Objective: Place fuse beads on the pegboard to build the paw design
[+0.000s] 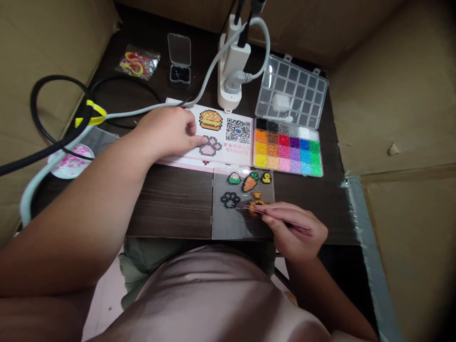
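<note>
My left hand [169, 130] rests on the printed pattern sheet [219, 154], its thumb touching the pink paw picture [209, 146] and its other fingers curled. In my right hand [297, 228] are thin tweezers [285, 221], their tips over the clear pegboard [223, 227] between a black bead paw outline [231, 200] and an orange bead shape [255, 209]. Above these on the board lie a carrot [250, 182], a yellow duck [266, 178] and a small green and white bead figure [234, 178].
Right of the sheet stands an open bead box [288, 152] with its lid [292, 92] raised. A power strip [230, 71] with cables is behind the sheet. A small black-bead box [180, 74], a plastic bag [138, 62] and a round flowered item [73, 160] lie leftward. Cardboard walls surround the table.
</note>
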Demonstrator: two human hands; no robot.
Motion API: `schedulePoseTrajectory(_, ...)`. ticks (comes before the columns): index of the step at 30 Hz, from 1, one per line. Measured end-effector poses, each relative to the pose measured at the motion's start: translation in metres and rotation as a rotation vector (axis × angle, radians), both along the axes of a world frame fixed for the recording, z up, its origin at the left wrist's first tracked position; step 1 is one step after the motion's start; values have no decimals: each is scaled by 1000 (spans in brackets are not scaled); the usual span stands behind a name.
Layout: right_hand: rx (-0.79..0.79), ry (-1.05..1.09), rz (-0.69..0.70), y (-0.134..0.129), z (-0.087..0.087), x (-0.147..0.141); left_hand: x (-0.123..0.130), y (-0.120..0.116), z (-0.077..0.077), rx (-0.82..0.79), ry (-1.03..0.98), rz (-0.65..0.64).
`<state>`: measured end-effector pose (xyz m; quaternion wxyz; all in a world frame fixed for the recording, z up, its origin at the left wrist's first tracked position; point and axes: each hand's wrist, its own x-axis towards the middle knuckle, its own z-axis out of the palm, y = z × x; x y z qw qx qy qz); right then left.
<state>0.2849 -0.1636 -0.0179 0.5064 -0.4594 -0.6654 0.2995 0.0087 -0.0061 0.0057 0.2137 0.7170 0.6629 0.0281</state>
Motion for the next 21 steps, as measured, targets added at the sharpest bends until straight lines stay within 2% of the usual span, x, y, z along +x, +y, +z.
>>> schedulePoseTrajectory(9,1,-3,-119,-2,-11,6,0,0,1,-17,14,-9)
schedulePoseTrajectory(12,46,30,-149,-2,-16,9,0,1,2,-20,16,-33)
schedulePoseTrajectory(15,42,106,-193,-2,-19,8,-1,2,1,-19,12,-46)
schedulePoseTrajectory(21,-85,388,-278,2,-15,1,-2,2,1,-25,32,-52)
